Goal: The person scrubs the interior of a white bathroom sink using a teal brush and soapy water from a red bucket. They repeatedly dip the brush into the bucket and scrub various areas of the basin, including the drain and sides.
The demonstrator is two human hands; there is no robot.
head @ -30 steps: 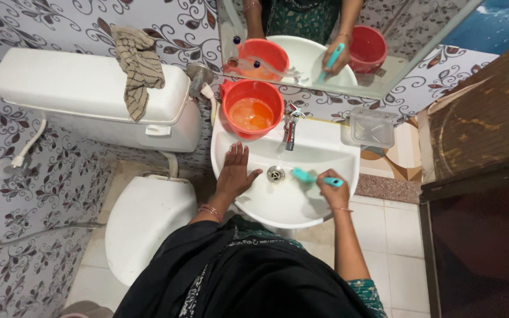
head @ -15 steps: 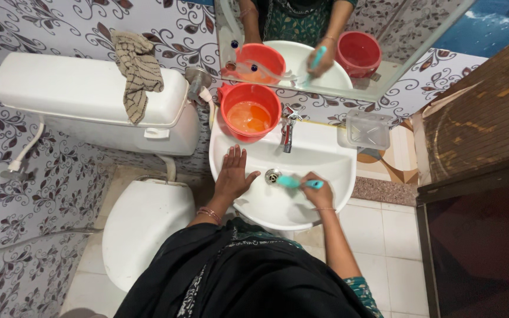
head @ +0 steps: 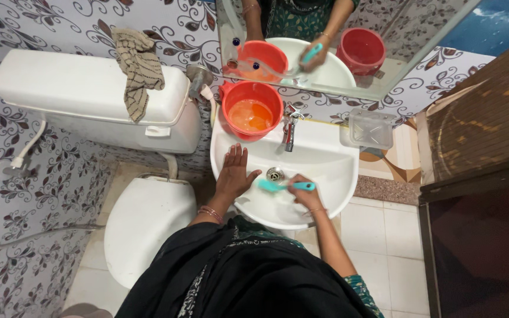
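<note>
I look down at a white washbasin (head: 325,154) on a patterned wall. My left hand (head: 234,172) lies flat with spread fingers on the basin's left rim. My right hand (head: 304,194) grips the handle of a teal brush (head: 278,186), whose head rests inside the bowl just below the drain (head: 275,174). A metal tap (head: 290,129) stands at the back of the basin. An orange bucket (head: 252,109) holding orange liquid sits on the basin's back left corner.
A white toilet (head: 145,224) with its lid down stands to the left. Its cistern (head: 89,97) has a striped cloth (head: 140,68) draped over it. A clear soap dish (head: 371,127) hangs right of the tap. A mirror (head: 349,41) is above, a dark wooden door (head: 484,176) at right.
My right hand has drawn the brush leftward across the bowl, from the right side to below the drain. My left hand has stayed on the rim.
</note>
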